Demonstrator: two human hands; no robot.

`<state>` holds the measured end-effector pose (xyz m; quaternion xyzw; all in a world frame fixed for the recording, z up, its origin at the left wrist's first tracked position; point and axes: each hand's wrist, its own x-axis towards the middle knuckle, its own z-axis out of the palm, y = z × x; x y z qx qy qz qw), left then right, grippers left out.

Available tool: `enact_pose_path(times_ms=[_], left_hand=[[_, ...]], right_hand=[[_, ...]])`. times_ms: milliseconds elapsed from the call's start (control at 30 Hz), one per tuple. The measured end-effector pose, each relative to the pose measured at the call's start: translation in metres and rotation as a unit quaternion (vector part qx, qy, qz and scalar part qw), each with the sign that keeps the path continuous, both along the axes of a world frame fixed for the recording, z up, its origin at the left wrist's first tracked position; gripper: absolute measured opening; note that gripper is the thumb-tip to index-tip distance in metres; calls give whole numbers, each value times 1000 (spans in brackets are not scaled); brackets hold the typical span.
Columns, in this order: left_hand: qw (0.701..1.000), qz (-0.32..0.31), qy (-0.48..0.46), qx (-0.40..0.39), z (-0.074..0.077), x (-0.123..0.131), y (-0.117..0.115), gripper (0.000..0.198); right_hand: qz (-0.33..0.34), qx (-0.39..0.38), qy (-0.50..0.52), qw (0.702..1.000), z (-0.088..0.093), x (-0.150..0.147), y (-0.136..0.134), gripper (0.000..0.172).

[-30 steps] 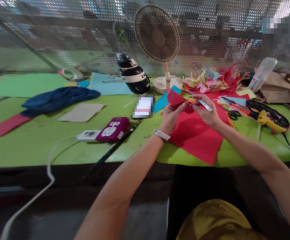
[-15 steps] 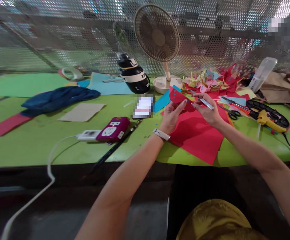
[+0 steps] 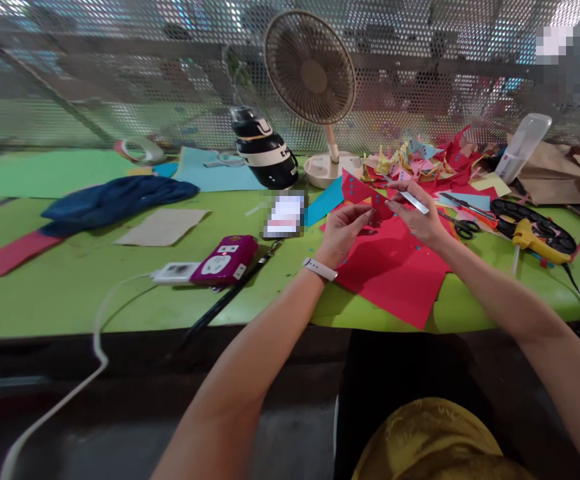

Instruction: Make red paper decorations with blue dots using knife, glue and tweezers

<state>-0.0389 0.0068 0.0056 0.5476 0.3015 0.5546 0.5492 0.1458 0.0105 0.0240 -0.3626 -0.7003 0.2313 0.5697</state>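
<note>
Above a large red sheet (image 3: 400,280) is a small folded red paper piece (image 3: 354,188) with rows of blue dots. My left hand (image 3: 344,233), a white band at its wrist, is closed near the piece's lower edge; whether its fingertips pinch the paper is too small to tell. My right hand (image 3: 419,212) grips a slim silver tool (image 3: 414,201), and its fingertips touch the piece's right side. A few tiny blue bits lie on the red sheet. A blue strip (image 3: 326,202) lies just left of the piece.
Behind the hands are a fan (image 3: 313,77), a black bottle (image 3: 269,157) and a heap of coloured scraps (image 3: 420,157). Scissors (image 3: 466,229) and a yellow glue gun (image 3: 540,243) lie right. Left are a phone (image 3: 284,215), a purple power bank (image 3: 225,260) and dark blue cloth (image 3: 115,200).
The red piece has turned a little. My left fingers have shifted lower along it, and my right hand has moved slightly right with the tool. Blue bits now show on the sheet.
</note>
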Motion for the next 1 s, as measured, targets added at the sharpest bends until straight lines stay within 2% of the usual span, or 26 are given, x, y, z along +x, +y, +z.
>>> enact_pose_path(times_ms=[433, 667, 833, 933, 1000], left_hand=[[999, -26, -19, -41, 1, 0, -1, 37], [1000, 12, -12, -16, 2, 1, -1, 29], [1000, 3, -16, -8, 2, 1, -1, 25], [1000, -7, -16, 6, 2, 2, -2, 28], [1000, -16, -12, 11, 2, 2, -2, 32]], right_hand=[[9, -8, 8, 1000, 6, -1, -5, 26], [-82, 83, -28, 993, 14, -1, -13, 29], [-45, 116, -96, 988, 12, -3, -13, 44], [-30, 100, -117, 988, 10, -3, -12, 52], [-23, 80, -118, 989, 10, -2, -13, 50]])
